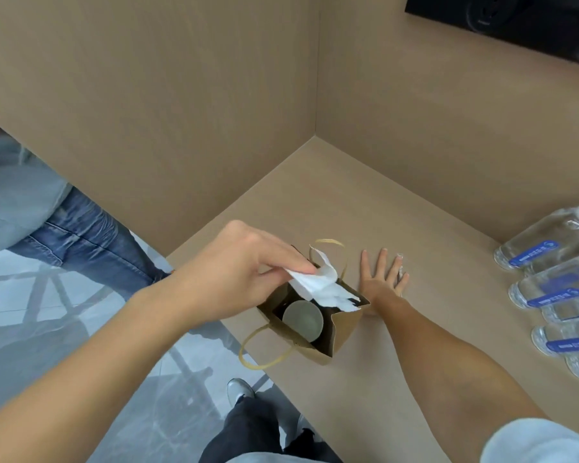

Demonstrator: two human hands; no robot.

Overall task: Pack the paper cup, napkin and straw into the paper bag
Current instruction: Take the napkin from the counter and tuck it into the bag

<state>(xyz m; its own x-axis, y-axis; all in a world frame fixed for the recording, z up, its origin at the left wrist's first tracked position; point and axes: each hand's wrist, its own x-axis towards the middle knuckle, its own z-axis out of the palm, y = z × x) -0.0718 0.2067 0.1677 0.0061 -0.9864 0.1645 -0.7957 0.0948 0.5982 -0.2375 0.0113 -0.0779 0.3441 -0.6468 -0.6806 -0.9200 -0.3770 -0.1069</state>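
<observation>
A small brown paper bag (343,332) with twisted paper handles stands open near the table's left edge. Inside it sits the pale paper cup (303,320), upright, seen from above. My left hand (238,272) hovers over the bag's mouth and pinches a white napkin (325,287), which hangs down across the opening. My right hand (380,282) lies flat on the table just right of the bag, fingers spread; a thin dark object under its outer fingers may be the straw, I cannot tell.
Several clear plastic water bottles (549,242) with blue labels lie at the table's right edge. Tan cardboard walls (181,128) enclose the table at the back and left. Another person in jeans (81,235) stands at the left, beyond the table edge.
</observation>
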